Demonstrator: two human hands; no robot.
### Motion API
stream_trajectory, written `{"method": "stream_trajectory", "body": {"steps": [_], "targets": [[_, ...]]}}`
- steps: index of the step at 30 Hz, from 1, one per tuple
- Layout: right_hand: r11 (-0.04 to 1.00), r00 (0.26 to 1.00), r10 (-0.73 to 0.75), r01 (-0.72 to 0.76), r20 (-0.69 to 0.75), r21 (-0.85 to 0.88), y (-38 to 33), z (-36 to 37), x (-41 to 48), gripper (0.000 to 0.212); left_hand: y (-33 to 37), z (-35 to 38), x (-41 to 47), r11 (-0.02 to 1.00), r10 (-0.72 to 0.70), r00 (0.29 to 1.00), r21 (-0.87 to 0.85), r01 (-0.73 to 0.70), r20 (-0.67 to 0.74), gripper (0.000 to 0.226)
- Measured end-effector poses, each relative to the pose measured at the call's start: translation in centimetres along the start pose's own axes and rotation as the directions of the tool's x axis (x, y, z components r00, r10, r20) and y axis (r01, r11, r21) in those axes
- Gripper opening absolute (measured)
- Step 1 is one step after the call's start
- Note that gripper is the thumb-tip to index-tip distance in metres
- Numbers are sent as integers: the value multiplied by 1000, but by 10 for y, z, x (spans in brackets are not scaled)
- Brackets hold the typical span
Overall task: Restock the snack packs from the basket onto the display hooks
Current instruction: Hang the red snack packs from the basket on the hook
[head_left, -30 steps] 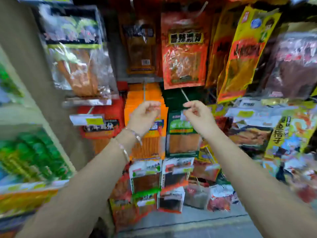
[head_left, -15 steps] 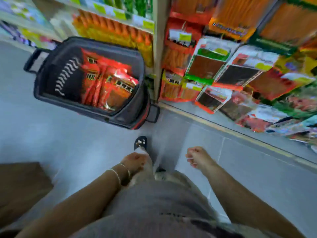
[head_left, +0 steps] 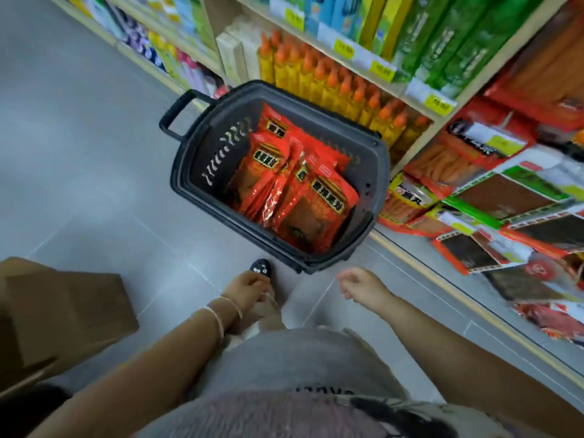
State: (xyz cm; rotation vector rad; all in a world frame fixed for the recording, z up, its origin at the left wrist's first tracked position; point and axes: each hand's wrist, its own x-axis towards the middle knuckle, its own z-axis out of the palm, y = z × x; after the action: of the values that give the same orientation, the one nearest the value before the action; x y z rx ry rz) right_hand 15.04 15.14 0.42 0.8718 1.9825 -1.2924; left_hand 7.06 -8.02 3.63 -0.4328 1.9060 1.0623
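Since 1 second ago both of my hands have dropped from the hooks to hip height, and since half a second ago the basket has slid from 10 o'clock in the picture toward its middle.

Head view: my left hand [head_left: 249,287] hangs by my trouser leg at 6 o'clock of centre, back to the camera, fingers slack and pointing down with nothing in them. 2 thin bracelets [head_left: 221,314] circle that wrist. My right hand [head_left: 363,287] hangs just beside it at 5 o'clock, fingers loosely curled and empty. The 2 hands are apart and neither touches the basket.

The dark plastic basket [head_left: 189,172] stands on the grey floor [head_left: 79,153] at 12 o'clock from my hands, with its pull handle [head_left: 177,115] sticking out toward 10 o'clock. The red snack packs [head_left: 303,191] lie inside it, stacked on edge and leaning against the wall at its 3 o'clock side. The toe of my black shoe [head_left: 261,268] shows just below the basket's near rim.

At 3 o'clock the hanging display [head_left: 505,191] carries rows of packs with red and green headers. At 1 o'clock, behind the basket, a shelf holds orange-capped bottles [head_left: 331,80]. A brown cardboard box [head_left: 57,311] sits at 8 o'clock.
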Motion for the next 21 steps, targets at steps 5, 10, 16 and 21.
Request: {"method": "stream_trajectory", "body": {"steps": [5, 10, 16, 21], "targets": [[980, 999, -8, 16, -44, 198, -92, 4, 63, 8, 59, -68, 50, 989, 93, 996, 117, -93, 6, 23], [853, 975, 210, -147, -72, 500, -119, 10, 125, 30, 106, -99, 102, 992, 100, 993, 69, -104, 64, 26], [601, 871, 491, -336, -3, 725, -104, 11, 175, 43, 141, -82, 157, 997, 80, 994, -10, -80, 76, 15], [526, 774, 633, -450, 21, 722, -88, 5, 217, 69, 132, -60, 195, 999, 35, 995, -19, -33, 89, 6]]}}
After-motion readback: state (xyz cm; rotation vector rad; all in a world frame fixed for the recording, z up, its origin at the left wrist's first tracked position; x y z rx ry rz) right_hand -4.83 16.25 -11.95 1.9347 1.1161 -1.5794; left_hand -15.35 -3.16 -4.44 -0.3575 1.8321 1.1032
